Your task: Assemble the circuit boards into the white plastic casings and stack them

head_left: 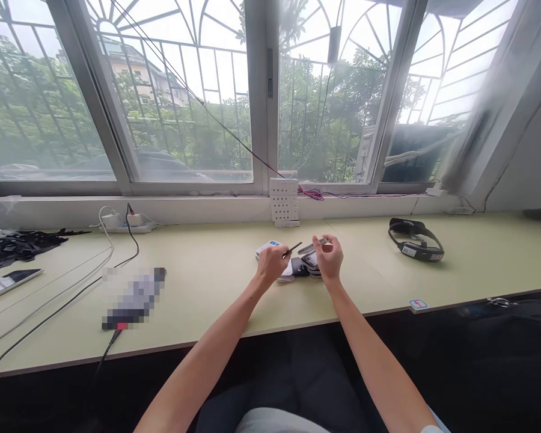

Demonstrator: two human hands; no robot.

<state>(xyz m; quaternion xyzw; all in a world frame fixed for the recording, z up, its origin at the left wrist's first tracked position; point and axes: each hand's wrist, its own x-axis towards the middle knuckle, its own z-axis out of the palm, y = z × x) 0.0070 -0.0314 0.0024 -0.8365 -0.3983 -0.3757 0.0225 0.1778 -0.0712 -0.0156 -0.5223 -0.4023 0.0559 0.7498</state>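
My left hand is closed around a thin dark stick-like piece, which points up to the right. My right hand pinches a flat grey rectangular piece between thumb and fingers, tilted and close to the tip of the dark piece. Whether the two touch, I cannot tell. Under and between my hands lie several flat things: a stack of dark-edged pieces, a black flat piece and a whitish one. A white piece with a blue mark lies behind my left hand, partly covered.
A white box with dots stands by the window sill. On the right lies a black headband device; a small card sits at the front edge. Cables, a pixelated object and a tablet-like device occupy the left.
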